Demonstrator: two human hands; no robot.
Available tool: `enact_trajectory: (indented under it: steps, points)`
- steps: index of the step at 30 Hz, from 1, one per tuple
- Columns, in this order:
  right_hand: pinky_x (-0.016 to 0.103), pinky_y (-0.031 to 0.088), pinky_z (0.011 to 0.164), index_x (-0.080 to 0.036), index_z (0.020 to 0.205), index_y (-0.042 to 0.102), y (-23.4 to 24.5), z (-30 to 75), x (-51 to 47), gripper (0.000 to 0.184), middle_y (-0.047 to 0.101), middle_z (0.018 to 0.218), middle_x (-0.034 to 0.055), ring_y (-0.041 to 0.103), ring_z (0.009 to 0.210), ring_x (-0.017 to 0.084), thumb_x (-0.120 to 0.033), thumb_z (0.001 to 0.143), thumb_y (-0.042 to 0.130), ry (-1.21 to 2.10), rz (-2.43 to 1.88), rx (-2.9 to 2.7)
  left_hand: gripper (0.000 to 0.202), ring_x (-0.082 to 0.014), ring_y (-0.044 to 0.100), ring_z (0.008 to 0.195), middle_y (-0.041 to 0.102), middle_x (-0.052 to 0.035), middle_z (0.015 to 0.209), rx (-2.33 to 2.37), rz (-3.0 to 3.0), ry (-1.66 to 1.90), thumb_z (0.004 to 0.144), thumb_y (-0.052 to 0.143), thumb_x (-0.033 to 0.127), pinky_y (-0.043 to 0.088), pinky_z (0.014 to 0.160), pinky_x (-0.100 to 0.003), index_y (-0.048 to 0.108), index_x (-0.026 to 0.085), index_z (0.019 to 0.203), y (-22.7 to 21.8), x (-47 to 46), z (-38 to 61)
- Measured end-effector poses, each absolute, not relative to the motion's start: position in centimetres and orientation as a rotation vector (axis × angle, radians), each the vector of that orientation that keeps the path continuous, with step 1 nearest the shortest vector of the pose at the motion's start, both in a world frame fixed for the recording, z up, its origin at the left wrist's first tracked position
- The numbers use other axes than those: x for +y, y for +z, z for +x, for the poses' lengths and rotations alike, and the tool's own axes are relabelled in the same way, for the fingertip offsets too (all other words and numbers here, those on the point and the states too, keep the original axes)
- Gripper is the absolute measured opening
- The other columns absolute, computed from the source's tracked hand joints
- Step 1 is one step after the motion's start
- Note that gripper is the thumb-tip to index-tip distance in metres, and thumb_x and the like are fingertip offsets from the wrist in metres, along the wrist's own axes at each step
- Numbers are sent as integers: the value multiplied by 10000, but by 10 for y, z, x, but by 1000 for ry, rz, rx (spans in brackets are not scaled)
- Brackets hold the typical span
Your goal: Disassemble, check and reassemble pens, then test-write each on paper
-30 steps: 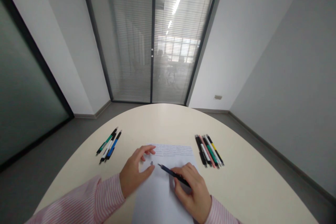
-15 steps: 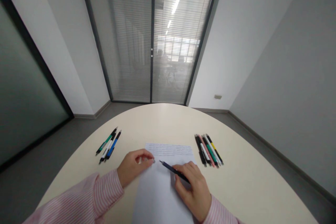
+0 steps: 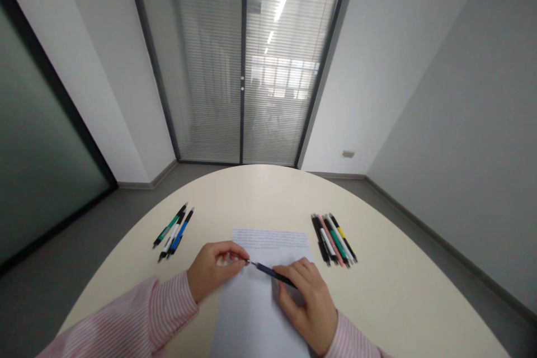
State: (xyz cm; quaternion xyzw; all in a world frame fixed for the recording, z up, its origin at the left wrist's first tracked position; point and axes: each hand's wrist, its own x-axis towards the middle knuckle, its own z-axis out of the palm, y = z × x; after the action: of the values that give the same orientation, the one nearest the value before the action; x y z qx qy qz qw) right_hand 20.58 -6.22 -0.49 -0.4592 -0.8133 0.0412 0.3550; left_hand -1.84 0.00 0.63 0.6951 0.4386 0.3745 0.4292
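My right hand (image 3: 308,303) is closed around a dark blue pen barrel (image 3: 268,272), its narrow end pointing left. Between the thumb and fingertips of my left hand (image 3: 218,268) is a small silvery pen tip (image 3: 248,262), mostly covered by the fingers. The narrow end of the barrel meets this tip; whether they are joined I cannot tell. Both hands are over a white sheet of paper (image 3: 255,319) that has lines of handwriting near its top edge.
On the round cream table (image 3: 268,196), a few pens (image 3: 174,233) lie to the left, green, white and blue. Several more pens (image 3: 334,240) lie side by side to the right. Beyond the table are a glass partition with blinds (image 3: 210,95) and plain walls.
My right hand has brought the pen barrel left and slightly up, closing the gap to the small tip in my left hand. The pens on both sides have stayed put.
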Motion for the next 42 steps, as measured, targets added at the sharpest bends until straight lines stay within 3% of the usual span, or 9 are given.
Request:
enact_trajectory:
  steps: [17, 25, 29, 32, 37, 42]
  points:
    - [358, 321, 747, -226, 965, 551, -6, 206, -60, 159, 645, 829, 11, 548, 769, 191, -131, 922, 431, 110, -1235, -2125, 124, -173, 587, 679, 708, -32, 707, 1129, 1936, 937, 681, 653, 227, 425, 654, -260, 746, 188, 754, -3, -7, -17]
    - [318, 390, 670, -204, 935, 505, -10, 207, -60, 48, 603, 838, 41, 549, 744, 198, -198, 909, 466, 202, -1273, -2112, 125, -175, 595, 676, 701, -36, 703, 1131, 1942, 947, 679, 651, 215, 436, 661, -265, 749, 186, 751, -4, -7, -16]
    - [325, 402, 684, -228, 946, 543, -10, 208, -59, 139, 620, 859, 39, 563, 768, 201, -212, 945, 406, 159, -1261, -2160, 125, -175, 595, 682, 703, -37, 711, 1131, 1937, 952, 679, 646, 211, 436, 663, -266, 745, 185, 752, -3, -8, -17]
    - [332, 425, 684, -209, 1009, 525, -10, 208, -59, 113, 613, 857, 48, 569, 768, 210, -244, 910, 483, 168, -1268, -2122, 127, -175, 591, 675, 700, -39, 704, 1127, 1932, 962, 675, 645, 210, 435, 658, -266, 745, 182, 749, -3, -8, -16]
    - [323, 452, 682, -220, 921, 547, -9, 208, -58, 126, 605, 853, 48, 574, 777, 204, -232, 936, 423, 247, -1266, -2137, 116, -168, 577, 656, 703, -31, 689, 1137, 1942, 983, 670, 656, 209, 421, 640, -258, 747, 190, 739, -4, -7, -15]
    - [327, 480, 744, -227, 1067, 535, -8, 207, -58, 166, 593, 904, 61, 585, 844, 208, -244, 934, 437, 299, -1248, -2116, 117, -173, 582, 674, 713, -35, 711, 1144, 1931, 982, 680, 652, 223, 423, 651, -260, 744, 190, 746, -2, -7, -16]
